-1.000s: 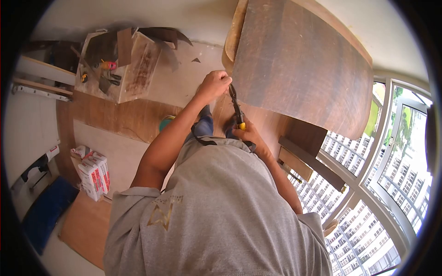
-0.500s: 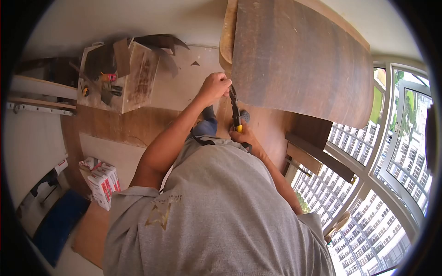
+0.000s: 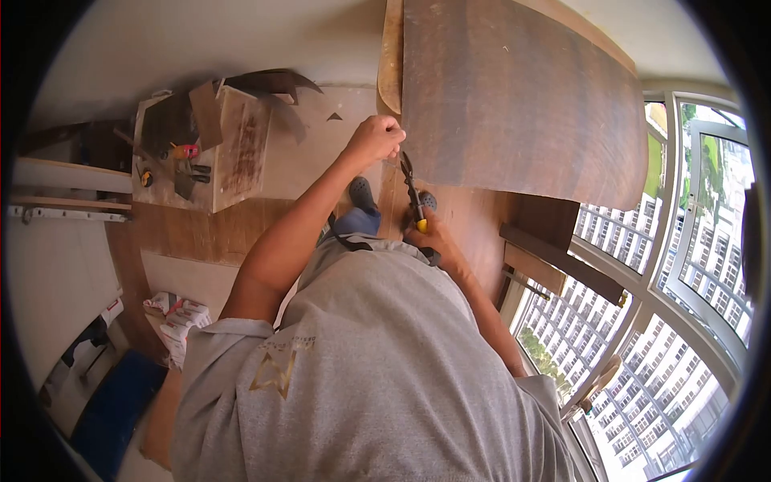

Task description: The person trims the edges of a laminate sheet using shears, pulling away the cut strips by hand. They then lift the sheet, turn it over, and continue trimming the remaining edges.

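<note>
My right hand (image 3: 431, 234) is wrapped round the yellow-ended handles of black tin snips (image 3: 413, 189). The snips point away from me, their tips close to the near left corner of a brown wood-grain laminate sheet (image 3: 522, 100). Just left of that corner is my left hand (image 3: 377, 138), its fingers curled together in a pinch. Whatever lies between those fingertips is too small to tell. A small gap shows between the left hand and the snips.
A light board (image 3: 390, 64) sits under the sheet. At left, a worn box-like unit (image 3: 241, 153) carries a tape measure (image 3: 146, 177), a red tool (image 3: 185, 151) and offcuts. White-and-red bags (image 3: 181, 321) stand lower left. Windows (image 3: 642, 321) line the right side.
My left hand has shifted slightly up and away from the snips' tips. The snips' blades look a little further apart. The whole view has moved slightly.
</note>
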A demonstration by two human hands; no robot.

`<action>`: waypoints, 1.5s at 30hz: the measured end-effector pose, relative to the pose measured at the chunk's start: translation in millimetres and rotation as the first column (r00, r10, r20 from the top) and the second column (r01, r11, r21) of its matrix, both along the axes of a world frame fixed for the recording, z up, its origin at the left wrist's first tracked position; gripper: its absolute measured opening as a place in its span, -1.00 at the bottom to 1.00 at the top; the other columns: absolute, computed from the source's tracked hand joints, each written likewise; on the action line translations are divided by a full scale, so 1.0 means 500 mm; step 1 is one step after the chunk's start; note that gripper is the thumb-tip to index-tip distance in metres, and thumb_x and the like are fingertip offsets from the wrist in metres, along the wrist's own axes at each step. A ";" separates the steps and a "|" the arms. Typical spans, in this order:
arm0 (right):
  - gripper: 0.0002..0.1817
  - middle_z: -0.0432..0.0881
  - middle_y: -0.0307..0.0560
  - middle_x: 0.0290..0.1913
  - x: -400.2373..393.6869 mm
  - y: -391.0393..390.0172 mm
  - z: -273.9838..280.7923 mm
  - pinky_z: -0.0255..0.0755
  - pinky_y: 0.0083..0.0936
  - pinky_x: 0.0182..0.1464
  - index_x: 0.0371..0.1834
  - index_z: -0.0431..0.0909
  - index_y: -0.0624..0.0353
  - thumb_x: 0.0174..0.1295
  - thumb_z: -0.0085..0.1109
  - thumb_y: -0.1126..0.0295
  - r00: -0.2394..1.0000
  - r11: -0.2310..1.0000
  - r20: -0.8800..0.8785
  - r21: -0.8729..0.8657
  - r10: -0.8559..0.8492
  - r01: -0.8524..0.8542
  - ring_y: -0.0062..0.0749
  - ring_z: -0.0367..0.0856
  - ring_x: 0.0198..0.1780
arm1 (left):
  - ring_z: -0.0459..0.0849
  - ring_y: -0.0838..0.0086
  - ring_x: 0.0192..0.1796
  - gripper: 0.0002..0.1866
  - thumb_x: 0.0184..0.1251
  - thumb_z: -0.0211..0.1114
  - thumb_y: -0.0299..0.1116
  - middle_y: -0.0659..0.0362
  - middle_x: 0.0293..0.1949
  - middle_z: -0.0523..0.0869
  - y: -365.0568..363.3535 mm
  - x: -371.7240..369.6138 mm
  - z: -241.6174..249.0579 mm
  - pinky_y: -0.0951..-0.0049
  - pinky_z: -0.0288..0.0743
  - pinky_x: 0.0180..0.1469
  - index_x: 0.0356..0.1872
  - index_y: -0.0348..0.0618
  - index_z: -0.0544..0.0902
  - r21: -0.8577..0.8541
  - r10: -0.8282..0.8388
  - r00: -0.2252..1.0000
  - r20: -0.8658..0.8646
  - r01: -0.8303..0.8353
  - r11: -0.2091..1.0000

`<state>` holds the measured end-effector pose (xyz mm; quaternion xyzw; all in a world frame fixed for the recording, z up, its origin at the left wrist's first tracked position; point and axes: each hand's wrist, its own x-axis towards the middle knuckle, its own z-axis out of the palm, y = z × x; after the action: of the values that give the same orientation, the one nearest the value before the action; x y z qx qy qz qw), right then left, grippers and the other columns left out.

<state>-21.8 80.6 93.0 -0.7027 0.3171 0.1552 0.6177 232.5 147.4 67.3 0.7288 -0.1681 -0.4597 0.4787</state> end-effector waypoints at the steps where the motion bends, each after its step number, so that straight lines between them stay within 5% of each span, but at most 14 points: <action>1: -0.67 0.59 0.13 -0.20 -0.001 -0.001 -0.005 0.49 -0.24 -0.03 0.02 0.49 0.26 0.26 0.27 0.35 1.000 1.000 0.000 -0.001 -0.001 0.001 -0.06 0.62 -0.14 | 0.64 0.57 -0.48 -0.78 0.44 0.27 -0.32 0.21 -0.49 0.65 -0.002 -0.003 -0.002 0.52 0.57 -0.41 -0.37 -0.24 0.59 -0.001 -0.001 1.000 0.000 0.001 1.000; 3: -0.63 0.57 0.12 -0.19 -0.008 0.000 -0.028 0.47 -0.23 -0.04 0.05 0.48 0.28 0.25 0.27 0.35 1.000 0.999 0.018 0.041 -0.021 0.020 -0.07 0.62 -0.12 | 0.69 0.52 -0.50 -0.79 0.33 0.24 -0.32 0.16 -0.54 0.70 -0.001 -0.012 -0.002 0.45 0.54 -0.43 -0.40 -0.27 0.62 -0.011 0.100 0.992 -0.077 -0.101 0.995; 7: -0.60 0.59 0.14 -0.16 -0.004 -0.001 -0.029 0.47 -0.24 -0.01 0.11 0.47 0.28 0.25 0.27 0.36 0.993 0.997 0.103 0.054 0.050 -0.056 -0.08 0.62 -0.10 | 0.68 0.50 -0.51 -0.80 0.32 0.24 -0.33 0.15 -0.56 0.68 0.003 -0.020 0.003 0.44 0.55 -0.41 -0.40 -0.28 0.60 0.015 0.053 0.999 -0.013 -0.053 0.998; 10: -0.60 0.61 0.15 -0.14 -0.007 0.020 -0.013 0.48 -0.27 0.03 0.13 0.47 0.27 0.26 0.25 0.37 0.999 0.998 -0.007 0.029 -0.048 0.048 -0.08 0.62 -0.06 | 0.67 0.49 -0.52 -0.80 0.31 0.24 -0.33 0.15 -0.57 0.67 0.003 -0.021 0.002 0.42 0.55 -0.40 -0.40 -0.28 0.59 -0.002 0.034 0.999 -0.003 -0.034 0.999; 12: -0.63 0.59 0.00 -0.24 -0.009 0.029 -0.025 0.48 -0.34 -0.08 0.05 0.45 0.30 0.27 0.29 0.37 0.995 0.996 0.070 -0.044 -0.073 0.076 -0.36 0.57 -0.17 | 0.66 0.49 -0.53 -0.80 0.31 0.24 -0.33 0.14 -0.56 0.67 0.003 -0.020 0.001 0.41 0.55 -0.40 -0.39 -0.28 0.59 -0.009 0.045 0.999 -0.030 -0.045 0.999; 16: -0.66 0.64 0.14 -0.16 -0.003 0.036 -0.021 0.49 -0.29 0.03 0.07 0.47 0.26 0.28 0.23 0.40 0.996 0.996 -0.011 0.021 -0.089 0.089 -0.06 0.65 -0.09 | 0.65 0.49 -0.53 -0.81 0.32 0.24 -0.34 0.13 -0.54 0.68 0.005 -0.021 0.003 0.40 0.54 -0.40 -0.38 -0.28 0.59 -0.015 0.048 0.997 -0.057 -0.049 0.999; 27: -0.67 0.53 -0.18 -0.24 0.020 0.061 0.026 0.45 -0.50 -0.11 0.09 0.43 0.24 0.29 0.24 0.51 0.977 0.968 0.033 0.141 -0.212 0.206 -0.47 0.53 -0.21 | 0.68 0.47 -0.50 -0.82 0.38 0.22 -0.34 0.14 -0.49 0.68 0.005 -0.022 -0.004 0.41 0.57 -0.39 -0.37 -0.24 0.56 0.024 0.049 0.991 -0.125 -0.046 0.999; 37: -0.68 0.49 -0.21 -0.21 0.029 0.076 0.011 0.40 -0.51 -0.09 0.10 0.47 0.19 0.31 0.25 0.45 0.943 0.885 0.011 0.349 -0.332 0.308 -0.49 0.47 -0.16 | 0.69 0.48 -0.49 -0.81 0.33 0.20 -0.36 0.14 -0.52 0.67 -0.001 -0.013 0.011 0.40 0.57 -0.40 -0.45 -0.24 0.56 0.055 -0.056 0.998 0.029 0.055 0.997; 45: -0.65 0.50 -0.19 -0.28 0.015 0.097 -0.015 0.47 -0.49 -0.22 0.09 0.41 0.24 0.29 0.27 0.51 0.941 0.916 0.054 0.252 -0.334 0.311 -0.51 0.53 -0.29 | 0.70 0.51 -0.46 -0.70 0.48 0.20 -0.27 0.16 -0.51 0.68 -0.017 0.005 0.015 0.48 0.61 -0.36 -0.42 -0.27 0.58 -0.043 0.061 0.987 -0.152 -0.068 0.997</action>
<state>-14.1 128.9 85.7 -0.5674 0.3776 0.0543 0.7297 234.9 139.0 74.6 0.6855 -0.1188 -0.4933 0.5221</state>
